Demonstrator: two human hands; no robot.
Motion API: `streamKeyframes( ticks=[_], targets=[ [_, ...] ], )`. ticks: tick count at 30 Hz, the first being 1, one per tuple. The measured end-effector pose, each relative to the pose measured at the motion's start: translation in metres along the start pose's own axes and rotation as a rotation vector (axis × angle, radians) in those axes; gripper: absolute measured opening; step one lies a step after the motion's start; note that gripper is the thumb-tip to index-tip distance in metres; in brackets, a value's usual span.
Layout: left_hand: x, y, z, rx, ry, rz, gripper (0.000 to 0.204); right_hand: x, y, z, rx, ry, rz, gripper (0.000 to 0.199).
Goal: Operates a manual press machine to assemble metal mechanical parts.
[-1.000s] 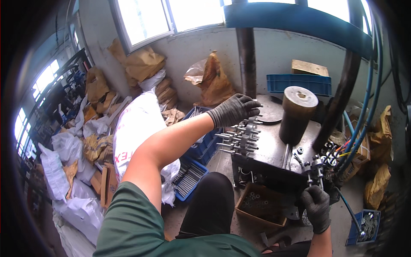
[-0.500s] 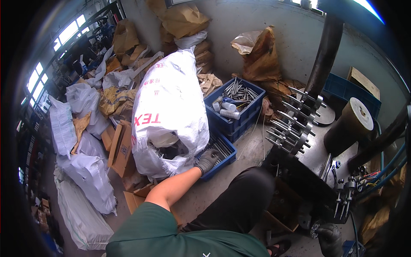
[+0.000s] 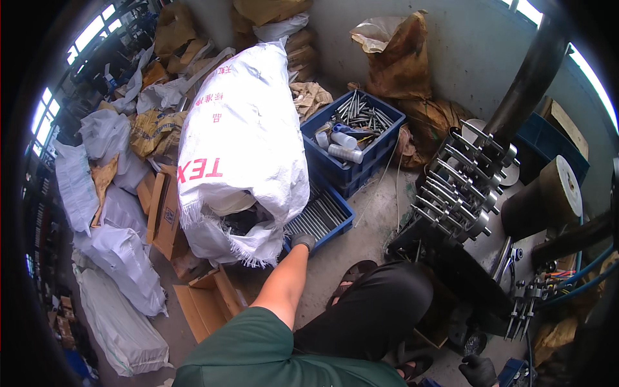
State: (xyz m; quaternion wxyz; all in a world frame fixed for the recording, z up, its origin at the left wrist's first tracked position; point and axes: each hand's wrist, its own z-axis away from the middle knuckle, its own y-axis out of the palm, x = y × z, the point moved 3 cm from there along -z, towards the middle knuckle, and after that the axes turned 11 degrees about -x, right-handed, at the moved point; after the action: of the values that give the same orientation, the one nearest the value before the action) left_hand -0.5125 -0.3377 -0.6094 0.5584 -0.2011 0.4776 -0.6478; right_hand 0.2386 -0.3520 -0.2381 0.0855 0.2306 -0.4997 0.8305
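Observation:
My left hand (image 3: 302, 241), in a grey glove, is at the near edge of a low blue bin (image 3: 331, 240). Slim metal rods (image 3: 316, 218) lie side by side in that bin. The fingers are hidden beneath the hand, so I cannot see what they hold. At the bottom right my right hand (image 3: 478, 370), in a dark glove, is beside a small blue box (image 3: 513, 372). Its fingers are bent, and their grip is too dark to make out. A large white woven sack (image 3: 248, 129) with red print leans against the low bin.
A deeper blue crate (image 3: 351, 177) holds metal shafts and white tubes. On the right a black bench carries a rack of steel pins (image 3: 459, 184) and a thick cylinder (image 3: 548, 193). An open cardboard box (image 3: 200, 309) and white bags (image 3: 122, 258) lie left.
My left hand has drawn back from over the rods to the bin's near edge, uncovering more rods. My right hand has moved lower. The view has shifted, and my left sandal has come into sight.

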Motion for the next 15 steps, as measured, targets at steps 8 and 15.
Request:
streamKeyframes(
  ticks=[8,15],
  targets=[
    [-0.041,-0.016,0.024,0.126,0.494,-0.576,0.045,-0.015,-0.019,0.003,-0.124,0.058,0.086,0.034],
    [-0.033,0.002,0.003,-0.099,0.105,-0.257,0.047,-0.025,-0.025,0.010,-0.153,0.253,0.017,0.037]
  ],
)
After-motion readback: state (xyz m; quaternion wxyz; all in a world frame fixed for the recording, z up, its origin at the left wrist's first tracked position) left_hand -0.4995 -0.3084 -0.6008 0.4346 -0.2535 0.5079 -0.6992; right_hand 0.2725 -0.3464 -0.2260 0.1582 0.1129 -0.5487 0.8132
